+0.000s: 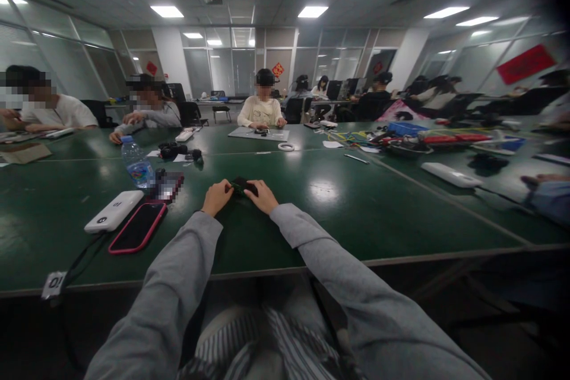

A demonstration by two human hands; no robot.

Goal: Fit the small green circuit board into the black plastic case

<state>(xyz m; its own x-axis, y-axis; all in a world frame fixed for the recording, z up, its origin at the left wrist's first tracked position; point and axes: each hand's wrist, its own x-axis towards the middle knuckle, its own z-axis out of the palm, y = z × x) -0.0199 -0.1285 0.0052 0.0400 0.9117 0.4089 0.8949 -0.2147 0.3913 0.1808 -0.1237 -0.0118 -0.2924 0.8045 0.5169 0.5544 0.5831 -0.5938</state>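
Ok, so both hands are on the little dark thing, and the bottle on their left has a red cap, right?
Not quite: the head view shows the bottle has a blue cap, not red. The left hand and right hand are both on the little dark thing.

The digits 0 and 1 marked a white device [114, 212] on the green bench [369, 214] and a white tag [54, 285] at its near edge, while lettering on a plastic bottle [139, 167] and a red diamond sign [278, 69] across the room was too blurred to read.
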